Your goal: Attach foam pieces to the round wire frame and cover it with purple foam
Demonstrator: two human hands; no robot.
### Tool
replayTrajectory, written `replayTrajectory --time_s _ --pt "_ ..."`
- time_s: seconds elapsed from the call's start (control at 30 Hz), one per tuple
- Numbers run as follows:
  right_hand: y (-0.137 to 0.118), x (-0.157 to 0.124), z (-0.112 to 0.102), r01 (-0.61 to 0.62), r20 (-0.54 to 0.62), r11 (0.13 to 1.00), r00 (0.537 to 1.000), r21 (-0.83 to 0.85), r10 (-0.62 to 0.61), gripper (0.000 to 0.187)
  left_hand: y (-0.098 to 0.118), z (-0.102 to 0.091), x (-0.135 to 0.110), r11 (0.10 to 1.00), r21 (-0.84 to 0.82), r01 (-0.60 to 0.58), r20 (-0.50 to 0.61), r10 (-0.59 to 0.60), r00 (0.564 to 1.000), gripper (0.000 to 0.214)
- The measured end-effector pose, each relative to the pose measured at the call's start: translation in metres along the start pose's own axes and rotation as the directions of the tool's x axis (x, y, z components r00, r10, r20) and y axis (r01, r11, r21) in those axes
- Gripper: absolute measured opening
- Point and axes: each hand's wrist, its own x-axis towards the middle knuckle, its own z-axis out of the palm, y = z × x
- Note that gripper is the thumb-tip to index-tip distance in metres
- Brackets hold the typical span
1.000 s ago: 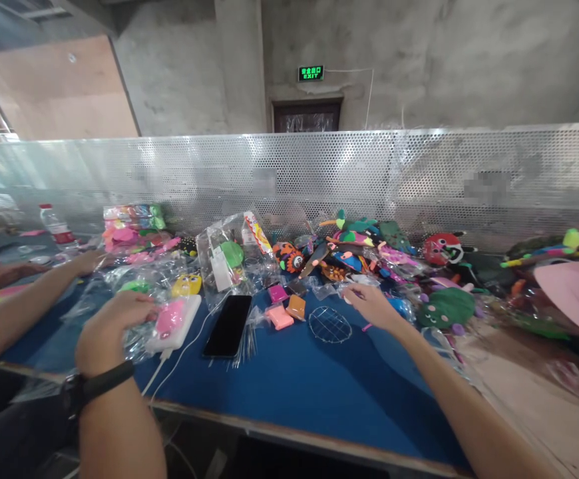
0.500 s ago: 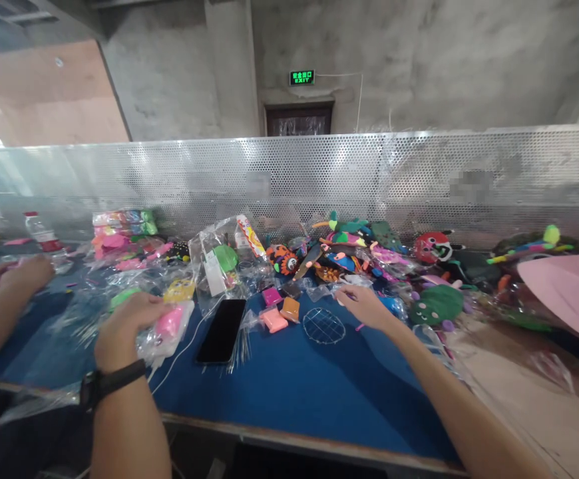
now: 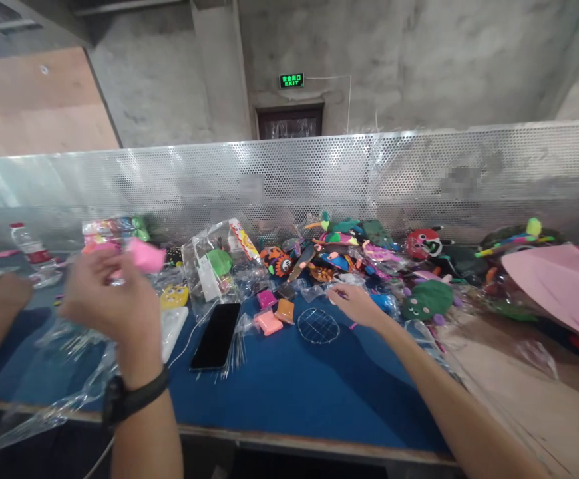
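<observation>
My left hand (image 3: 107,293), with a dark watch on its wrist, is raised above the left part of the table. Its fingers are closed on a pink clay packet (image 3: 146,255), and motion blurs them a little. Under that forearm lies a flat white device (image 3: 174,332) with a cable. On the right, my right hand (image 3: 354,303) hovers low with its fingertips pinched together; a small pale bit shows at them, too small to name. Just left of it an oval wire mesh frame (image 3: 318,326) lies flat on the blue table. Orange (image 3: 284,311), peach (image 3: 268,322) and magenta (image 3: 266,299) clay packets sit beside the frame.
A black phone (image 3: 215,336) lies by several thin wires. Colourful clay figures (image 3: 339,249) and plastic bags (image 3: 209,266) are heaped along the perforated metal partition (image 3: 299,179). A bottle (image 3: 30,246) and a co-worker's hand (image 3: 2,293) are at left; pink sheet (image 3: 559,279) at right.
My left hand has lifted the pink clay packet up and left, off the white device. My right hand has kept its place by the wire frame. The co-worker's hand has moved lower and left.
</observation>
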Motion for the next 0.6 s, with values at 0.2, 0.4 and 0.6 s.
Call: replayTrajectory --time_s 0.2,0.4,0.6 --pt "0.001 0.001 0.009 -0.054 0.015 0.964 0.999 0.259 0.052 0.037 0.065 0.084 -0.094 0.871 -0.475 0.128 0.799 0.366 0.477 0.014" --pt "0.01 0.002 0.015 -0.08 0.036 0.946 0.997 0.313 0.072 0.032 0.043 0.149 -0.147 0.831 -0.463 0.309 0.887 0.435 0.158 0.015" --pt "0.005 0.002 0.016 0.062 -0.048 0.983 0.997 0.17 -0.055 0.027 0.027 0.147 -0.16 0.77 -0.504 0.39 0.858 0.5 0.122 0.017"
